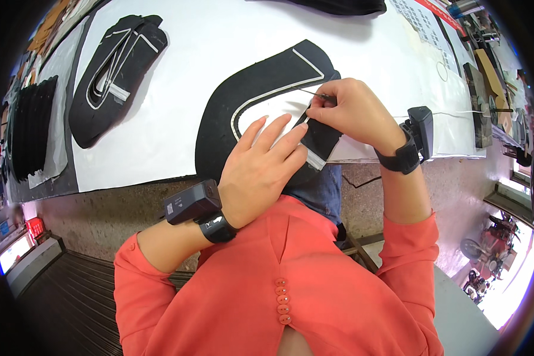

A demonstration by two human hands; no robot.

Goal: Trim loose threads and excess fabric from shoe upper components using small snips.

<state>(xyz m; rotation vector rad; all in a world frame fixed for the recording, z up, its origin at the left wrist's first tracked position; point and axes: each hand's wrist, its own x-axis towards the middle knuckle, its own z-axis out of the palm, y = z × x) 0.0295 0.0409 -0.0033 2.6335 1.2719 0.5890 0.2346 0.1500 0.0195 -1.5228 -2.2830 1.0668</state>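
A black curved piece [216,115], soft-looking, with a white strip along its inner edge, lies on the white-covered table in front of me. My left hand [261,163] rests on its near part, fingers stretched out and a little apart over the opening. Pinched in my right hand [344,110] is a thin pointed tool [305,91] with a dark end, its shaft reaching left over the white strip. The right fingertips sit at the piece's right side, close to the left fingertips. Below them a short pale tab [314,159] shows at the near edge.
At the left of the white table cover [160,130] lie similar black pieces [110,83] with white lines. A stack of dark pieces [34,127] stands farther left. Another black piece [344,5] is at the far edge. A white cord [451,113] runs to the right.
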